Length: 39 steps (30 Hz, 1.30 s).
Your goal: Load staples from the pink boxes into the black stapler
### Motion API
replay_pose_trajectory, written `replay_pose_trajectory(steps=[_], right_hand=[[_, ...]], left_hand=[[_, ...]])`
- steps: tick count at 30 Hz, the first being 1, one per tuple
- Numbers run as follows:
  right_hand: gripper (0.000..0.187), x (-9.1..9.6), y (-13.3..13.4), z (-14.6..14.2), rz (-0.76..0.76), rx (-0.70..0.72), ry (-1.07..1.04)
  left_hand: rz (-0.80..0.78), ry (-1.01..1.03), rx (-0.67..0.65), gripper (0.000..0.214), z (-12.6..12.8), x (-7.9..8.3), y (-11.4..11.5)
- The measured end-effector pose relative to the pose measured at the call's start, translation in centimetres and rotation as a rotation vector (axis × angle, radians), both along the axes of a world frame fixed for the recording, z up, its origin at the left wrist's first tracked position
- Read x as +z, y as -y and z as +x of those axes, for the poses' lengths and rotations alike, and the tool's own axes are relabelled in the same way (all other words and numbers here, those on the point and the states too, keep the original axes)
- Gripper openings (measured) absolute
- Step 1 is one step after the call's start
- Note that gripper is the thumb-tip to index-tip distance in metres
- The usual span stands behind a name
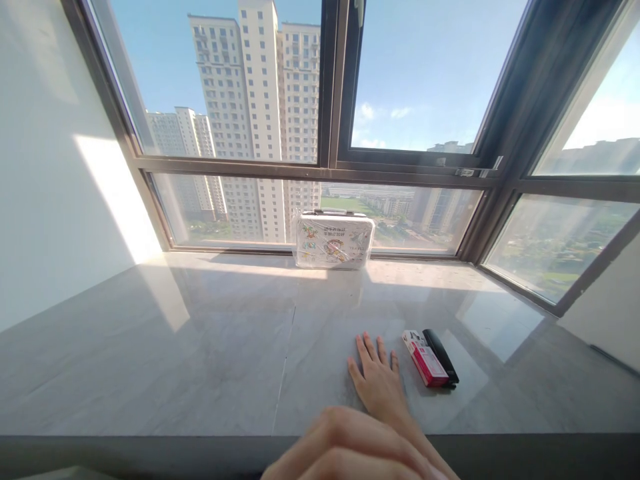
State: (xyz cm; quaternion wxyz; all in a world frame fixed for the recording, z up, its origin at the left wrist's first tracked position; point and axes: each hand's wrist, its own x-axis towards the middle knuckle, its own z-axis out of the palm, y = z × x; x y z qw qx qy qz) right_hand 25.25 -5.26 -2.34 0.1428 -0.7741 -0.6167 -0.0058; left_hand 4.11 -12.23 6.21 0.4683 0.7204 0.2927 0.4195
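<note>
My right hand (380, 387) lies palm down on the grey marble sill (210, 373), fingers spread, with nothing in it. Just right of it is a small red and white box (426, 360), apart from the fingers. Against the box's right side rests a black stapler (441, 357). Large and close to the camera, my left hand (345, 447) covers part of the right forearm at the bottom. Its fingers look curled; whatever they may hold is hidden.
A white case (335, 241) with cartoon prints, wrapped in clear plastic, stands upright against the window at the back. Dark window frames (240, 167) border the sill, and a white wall (60, 200) rises on the left. The sill's front edge (150, 436) runs near the bottom.
</note>
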Motion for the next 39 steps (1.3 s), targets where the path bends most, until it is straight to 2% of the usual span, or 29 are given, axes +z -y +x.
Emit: replay_pose_trajectory(steps=[3, 5, 7, 9, 11, 13, 14, 16, 18, 20, 22, 28, 31, 33, 35, 37, 39], right_hand=[[0.054, 0.4, 0.7, -0.3, 0.077, 0.046, -0.135], [0.045, 1.0, 1.8, -0.4, 0.16, 0.093, -0.304], [0.042, 1.8, 3.1, 0.6, 0.28, 0.136, -0.452], [0.04, 2.9, 4.4, 3.4, 0.422, 0.131, -0.481], [0.042, 3.8, 5.0, 8.1, 0.528, -0.025, -0.404], [0.055, 4.5, 5.0, 13.4, 0.442, -0.241, -0.381], [0.058, 4.6, 4.8, 15.8, 0.34, -0.269, -0.428], [0.06, 4.6, 4.1, 19.0, 0.129, -0.178, -0.521], [0.057, 4.5, 3.5, 19.8, 0.007, -0.092, -0.559], [0.058, 4.3, 2.9, 18.4, -0.046, -0.03, -0.575], [0.062, 4.0, 2.3, 15.6, -0.049, 0.009, -0.589], [0.065, 2.4, -0.1, 4.0, -0.001, 0.043, -0.606], [0.064, 2.1, -1.1, -0.8, 0.018, 0.024, -0.6], [0.066, 2.3, -1.2, -2.3, 0.023, -0.004, -0.568], [0.068, 2.5, -0.9, -2.5, 0.02, -0.036, -0.54], [0.068, 2.7, -0.2, -1.7, 0.025, -0.036, -0.546], [0.066, 2.8, 0.6, -0.7, 0.041, -0.012, -0.573]], left_hand=[[0.149, -0.219, 0.067, 0.042, 0.9, -0.2, -3.1], [0.274, -0.506, 0.158, 0.046, 1.4, -1.9, -5.7], [0.348, -0.789, 0.221, 0.053, 1.4, -4.3, -7.8], [0.422, -0.936, 0.249, 0.059, 1.3, -6.6, -9.0], [0.473, -0.988, 0.267, 0.06, 1.1, -8.1, -9.4], [0.493, -0.994, 0.279, 0.059, 1.0, -8.7, -9.3], [0.495, -0.99, 0.283, 0.059, 1.0, -8.7, -9.3], [0.49, -0.97, 0.288, 0.058, 1.0, -8.5, -9.2], [0.476, -0.938, 0.283, 0.058, 1.0, -8.3, -9.2], [0.456, -0.895, 0.274, 0.056, 0.9, -8.2, -9.3], [0.419, -0.839, 0.272, 0.052, 0.7, -8.2, -9.3], [0.168, -0.541, 0.369, 0.04, 1.1, -7.3, -9.1], [0.068, -0.446, 0.5, 0.045, 2.7, -6.3, -8.6], [0.086, -0.515, 0.624, 0.048, 3.9, -5.6, -8.3], [0.142, -0.639, 0.72, 0.055, 4.5, -5.2, -8.1], [0.169, -0.723, 0.752, 0.054, 4.3, -5.3, -8.0], [0.171, -0.736, 0.742, 0.044, 3.2, -5.7, -8.1]])
